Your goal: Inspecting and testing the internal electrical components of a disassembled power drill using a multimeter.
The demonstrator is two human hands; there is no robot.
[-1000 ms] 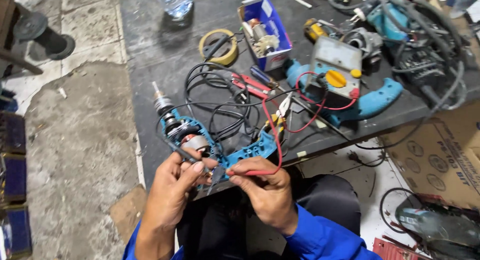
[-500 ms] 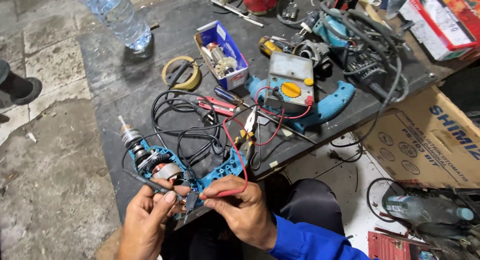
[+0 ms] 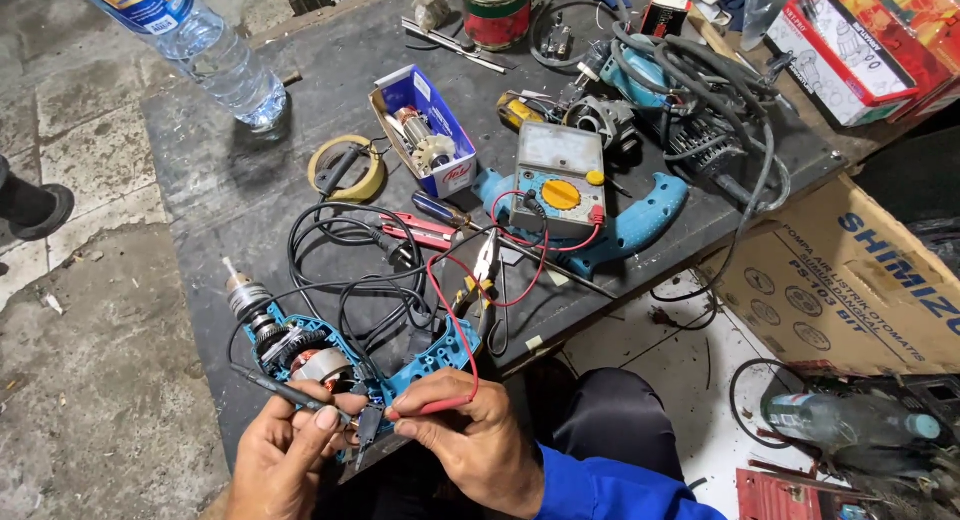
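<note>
An opened blue electric drill (image 3: 330, 360) lies at the near edge of the dark workbench (image 3: 240, 200), its motor and chuck exposed. My left hand (image 3: 285, 455) pinches a black test probe (image 3: 285, 388) whose tip rests at the drill's inner parts. My right hand (image 3: 470, 435) pinches a red test probe (image 3: 430, 408), pointing left toward the same spot. Red and black leads run up to a grey meter with a yellow dial (image 3: 558, 180), which lies on a second blue drill body (image 3: 640, 225).
Black cable coils (image 3: 340, 270) and pliers (image 3: 480, 275) lie behind the open drill. A roll of tape (image 3: 345, 168), a small blue box with a rotor (image 3: 425, 130) and a water bottle (image 3: 195, 45) stand farther back. A cardboard box (image 3: 850, 280) is right of the bench.
The view has shifted, so the bench sits lower and more to the right in frame. Both hands stay at the open drill with the probes, their tips drawn closer together.
</note>
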